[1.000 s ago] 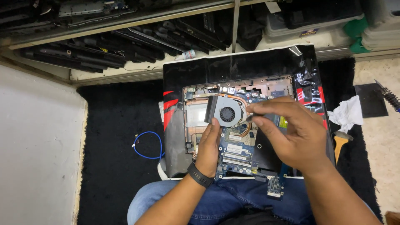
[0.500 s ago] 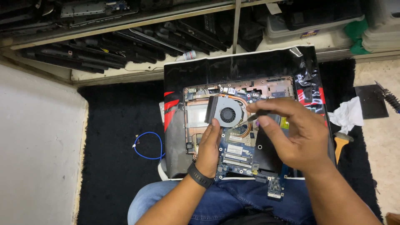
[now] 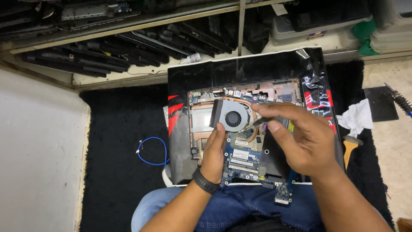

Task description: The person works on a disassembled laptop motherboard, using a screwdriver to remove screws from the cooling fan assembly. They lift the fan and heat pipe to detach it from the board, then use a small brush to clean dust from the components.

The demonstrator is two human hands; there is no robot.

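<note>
**Grey fan lifted over an opened laptop**

Grey plastic and thin copper make up the cooling fan (image 3: pixel 231 116), held just above the laptop's blue circuit board (image 3: pixel 244 159), which rests on the person's lap. The left hand (image 3: pixel 214 152) props its lower edge with fingertips pressed together. The right hand (image 3: pixel 300 137) pinches a slim dark tool (image 3: pixel 268 120) beside it. The fan looks light but fragile; its stiff outer frame seems the safest hold.
</note>
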